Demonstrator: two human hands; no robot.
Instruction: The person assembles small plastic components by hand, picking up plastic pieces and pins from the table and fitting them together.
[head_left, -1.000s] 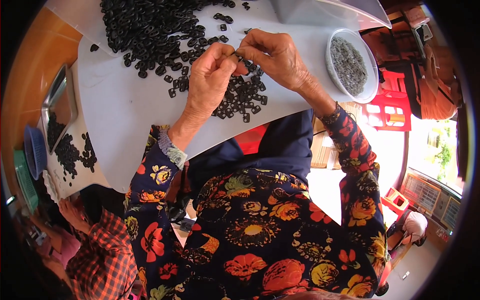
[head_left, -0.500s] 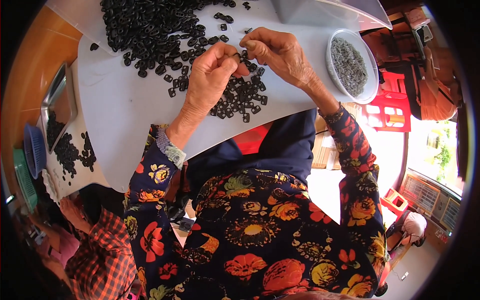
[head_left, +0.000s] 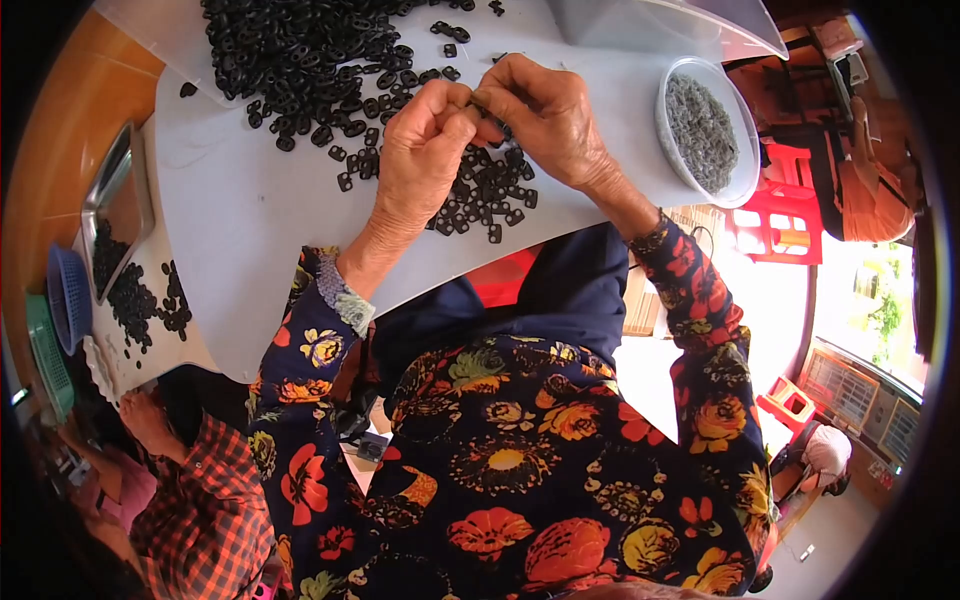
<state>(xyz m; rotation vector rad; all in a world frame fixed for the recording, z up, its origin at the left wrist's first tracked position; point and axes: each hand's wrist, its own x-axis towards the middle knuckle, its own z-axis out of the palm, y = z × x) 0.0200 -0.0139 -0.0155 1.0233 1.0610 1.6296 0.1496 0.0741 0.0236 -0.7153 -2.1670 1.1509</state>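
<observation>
My left hand and my right hand meet above the table, fingertips pinched together. Between the left fingers sits a small black plastic piece, mostly covered by the fingers. The right thumb and forefinger press against it; whether they hold a separate small part is hidden. Beneath my hands lies a loose group of small black two-hole pieces. Beyond my left hand rises a large heap of black oval two-hole pieces, spilling toward me.
A round clear tub of small greyish metal parts, perhaps springs, stands at the right. A clear plastic bin is at the far edge of the white table. On the left are a metal tray, blue basket and a person in a checked shirt.
My right hand has moved left and slightly down, closing the gap so its fingertips meet the left hand's at the black piece. My left hand has stayed nearly in place.
</observation>
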